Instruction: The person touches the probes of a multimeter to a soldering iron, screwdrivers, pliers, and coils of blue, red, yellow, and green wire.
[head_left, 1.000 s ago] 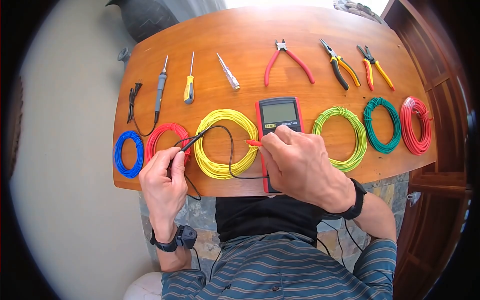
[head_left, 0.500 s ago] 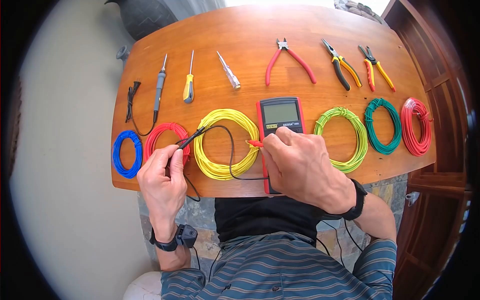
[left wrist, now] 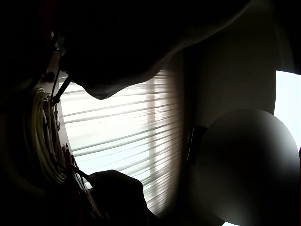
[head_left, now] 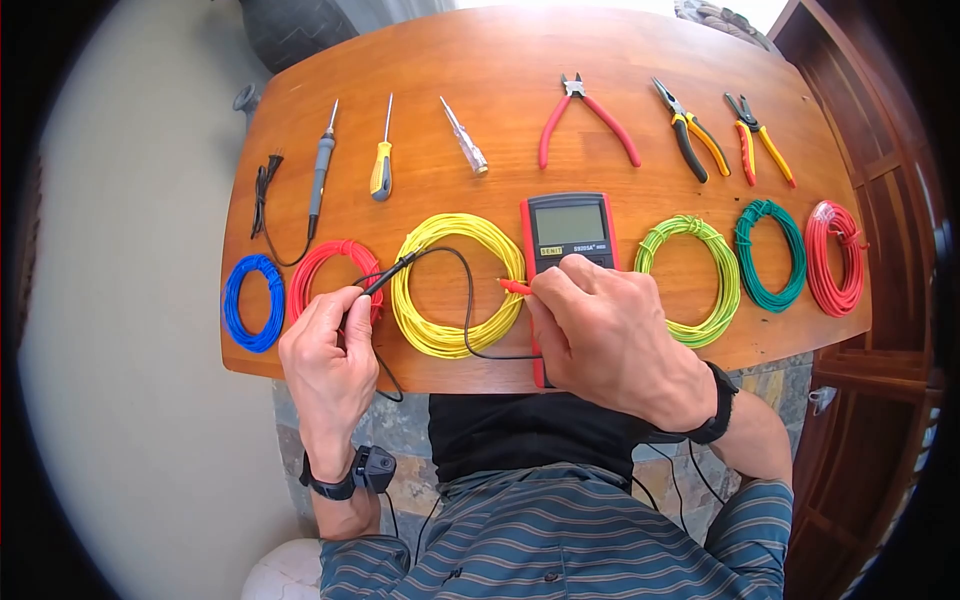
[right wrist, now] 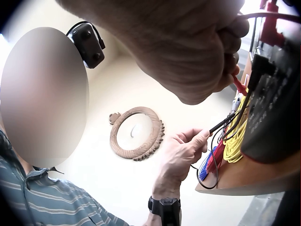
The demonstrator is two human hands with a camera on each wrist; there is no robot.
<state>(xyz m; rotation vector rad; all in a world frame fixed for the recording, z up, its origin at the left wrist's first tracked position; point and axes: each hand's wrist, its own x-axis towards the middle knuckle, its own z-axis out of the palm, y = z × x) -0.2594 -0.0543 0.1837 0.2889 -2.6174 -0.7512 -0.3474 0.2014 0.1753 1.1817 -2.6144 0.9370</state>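
In the head view my left hand (head_left: 328, 352) pinches a black test probe (head_left: 392, 272) between thumb and fingers, its tip pointing toward the yellow wire coil (head_left: 408, 325). My right hand (head_left: 625, 345) grips a red test probe (head_left: 515, 287), whose red end sticks out to the left over that coil's right side. Under the right hand lies a red-and-black multimeter (head_left: 570, 222) with a blank grey screen; the hand hides its lower part. A black lead (head_left: 468, 300) loops from the black probe across the coil to the meter. The right wrist view also shows the left hand (right wrist: 181, 155) pinching the black probe.
Blue (head_left: 232, 305), red (head_left: 305, 270), yellow-green (head_left: 728, 290), green (head_left: 797, 255) and another red coil (head_left: 825, 260) line the wooden table (head_left: 480, 60). Behind lie a soldering iron (head_left: 321, 175), screwdriver (head_left: 382, 170), clear-handled tester (head_left: 465, 140), cutters (head_left: 545, 135), long-nose pliers (head_left: 690, 150) and wire strippers (head_left: 746, 145).
The head view has shifted slightly, so the tools and meter appear a little farther right. Both hands keep the same hold on their probes and have barely moved.
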